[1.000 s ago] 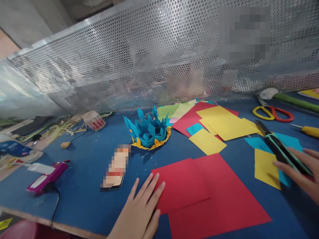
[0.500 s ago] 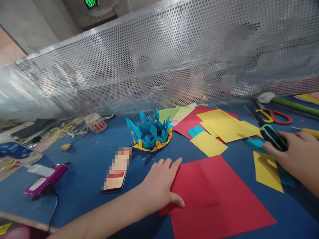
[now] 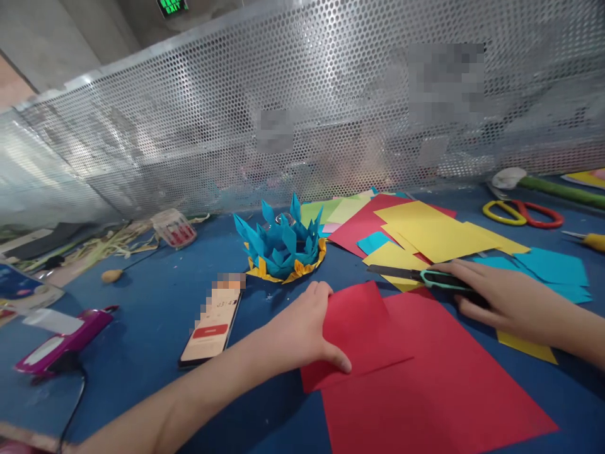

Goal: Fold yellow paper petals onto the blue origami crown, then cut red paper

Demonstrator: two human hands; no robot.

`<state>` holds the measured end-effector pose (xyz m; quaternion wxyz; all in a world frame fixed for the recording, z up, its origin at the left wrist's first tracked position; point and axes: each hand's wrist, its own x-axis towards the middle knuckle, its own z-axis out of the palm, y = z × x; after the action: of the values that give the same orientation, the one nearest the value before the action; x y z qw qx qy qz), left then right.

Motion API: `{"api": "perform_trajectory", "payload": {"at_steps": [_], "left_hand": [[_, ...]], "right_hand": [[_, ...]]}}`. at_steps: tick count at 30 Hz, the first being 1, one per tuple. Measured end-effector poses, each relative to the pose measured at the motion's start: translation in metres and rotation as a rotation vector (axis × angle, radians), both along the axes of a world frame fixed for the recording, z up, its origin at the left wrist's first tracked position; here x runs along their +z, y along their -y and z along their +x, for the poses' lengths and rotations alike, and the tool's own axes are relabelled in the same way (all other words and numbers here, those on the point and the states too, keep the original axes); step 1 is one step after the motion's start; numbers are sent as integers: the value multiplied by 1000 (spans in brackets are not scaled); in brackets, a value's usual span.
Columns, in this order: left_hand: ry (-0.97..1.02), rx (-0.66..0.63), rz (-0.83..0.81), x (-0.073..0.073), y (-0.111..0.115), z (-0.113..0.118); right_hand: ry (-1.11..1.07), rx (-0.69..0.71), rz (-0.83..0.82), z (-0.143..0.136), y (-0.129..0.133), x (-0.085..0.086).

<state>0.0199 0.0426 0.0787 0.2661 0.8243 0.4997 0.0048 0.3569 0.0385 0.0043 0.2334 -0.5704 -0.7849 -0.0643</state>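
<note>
My left hand [image 3: 309,337] grips the left part of a cut red paper sheet [image 3: 425,391]. Its thumb lies on top of the paper, and the fingers curl at the far edge. A slit runs through the sheet, and the flap near my fingers is bent upward. In my right hand [image 3: 505,309] is a pair of scissors [image 3: 432,277] with a black and teal handle. Their dark blades point left, above the sheet's far edge. Beyond my left hand stands a blue folded-paper lotus [image 3: 283,243] with a yellow rim.
A lit phone [image 3: 212,325] lies left of my left hand. Yellow sheets [image 3: 430,233] and blue paper pieces [image 3: 555,268] lie behind my right hand. Red-and-yellow-handled scissors [image 3: 522,213] are farther back. A purple device [image 3: 66,337] with a cable sits at left. A perforated metal screen [image 3: 212,126] borders the table.
My right hand has picked the scissors up and brought them left toward the red sheet. My left hand's fingers have closed on the sheet, and its flap has risen.
</note>
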Motion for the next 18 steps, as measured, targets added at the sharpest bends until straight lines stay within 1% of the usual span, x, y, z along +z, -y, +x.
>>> {"api": "perform_trajectory", "payload": {"at_steps": [2,4,7,11,14,16,18], "left_hand": [[14,7,-22,0,0,-1],[22,0,-62,1,-4,-1],[44,-33,-119,5,-15,-1],[70,-55,-138,10,-29,-1],[101,-56,-137,4,-31,-3],[120,-69,-117,-5,-28,-4],[116,-96,-64,-14,-25,-4]], "right_hand": [[80,116,-44,-2,-3,4],[146,182,-20,-3,-5,7],[239,257,83,-5,-5,10],[344,352,244,-10,-1,11],[391,412,326,-15,2,11],[429,462,365,-19,3,12],[475,511,397,-23,5,14]]}}
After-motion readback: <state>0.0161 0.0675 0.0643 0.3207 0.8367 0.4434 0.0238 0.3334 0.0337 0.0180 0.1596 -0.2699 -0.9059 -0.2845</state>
